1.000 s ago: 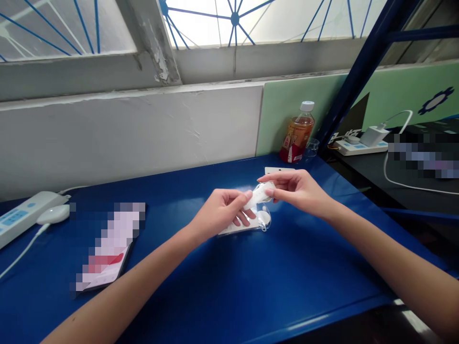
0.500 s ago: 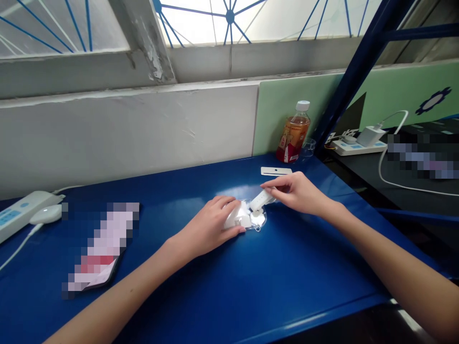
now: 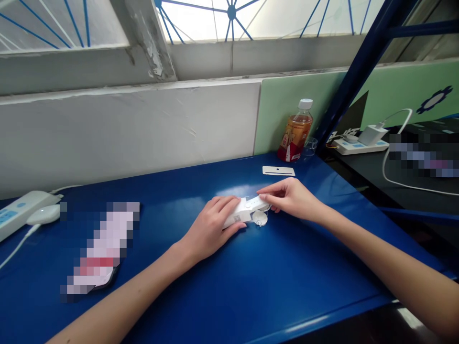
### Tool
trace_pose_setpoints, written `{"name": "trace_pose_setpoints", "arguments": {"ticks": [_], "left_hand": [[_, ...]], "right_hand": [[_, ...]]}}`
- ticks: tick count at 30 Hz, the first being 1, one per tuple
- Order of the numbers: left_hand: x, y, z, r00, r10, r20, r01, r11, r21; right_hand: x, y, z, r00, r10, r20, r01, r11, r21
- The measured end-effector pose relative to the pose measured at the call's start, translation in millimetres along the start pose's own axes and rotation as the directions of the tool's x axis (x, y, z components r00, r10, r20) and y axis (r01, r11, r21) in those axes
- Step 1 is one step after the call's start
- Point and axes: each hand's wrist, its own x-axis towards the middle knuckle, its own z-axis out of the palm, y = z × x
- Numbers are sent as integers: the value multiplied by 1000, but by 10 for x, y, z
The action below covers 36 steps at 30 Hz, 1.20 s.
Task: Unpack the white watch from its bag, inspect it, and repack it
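Observation:
A small white oblong device (image 3: 251, 207) lies on the blue table (image 3: 272, 282), on a clear plastic wrapper with a round clear bit (image 3: 259, 219) sticking out below it. My left hand (image 3: 211, 227) rests over its left end, fingers curled against it. My right hand (image 3: 292, 198) pinches its right end between thumb and fingertips. Both hands sit low on the table top.
A flat white card (image 3: 278, 170) lies just behind my right hand. A bottle of amber drink (image 3: 297, 130) stands at the back wall. A phone (image 3: 98, 258) lies at left, a white power strip (image 3: 19, 217) at the far left. Another power strip with a charger (image 3: 362, 141) sits on the black surface right.
The white device came down from between my raised hands onto the clear wrapper on the table. It now lies flat, and both hands have lowered with it.

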Motion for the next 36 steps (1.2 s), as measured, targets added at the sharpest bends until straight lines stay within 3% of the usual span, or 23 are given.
{"name": "trace_pose_setpoints", "arguments": {"ticks": [3,6,13,17,26,31,36], "left_hand": [[-5,-16,14,1000,16,5,-16,999,46],[-19,-54,44,999,47,8,-48,993,103],[-41,-51,56,991,28,134,-67,953,295],[-39,-8,31,979,10,206,-81,938,338],[-29,6,43,973,-19,229,-78,910,406],[-33,-7,53,978,-15,206,-67,920,386],[-42,-7,55,982,-28,187,-39,938,344]], "right_hand": [[-51,-30,56,985,-169,-13,162,958,-236],[-95,-48,5,942,-326,82,328,839,-433],[-51,14,-214,859,-412,306,512,704,-492],[-14,64,-192,829,-459,320,559,687,-464],[-6,96,3,770,-579,268,633,646,-426],[14,118,48,778,-584,231,622,666,-412],[8,104,-103,805,-528,270,586,641,-496]]}}
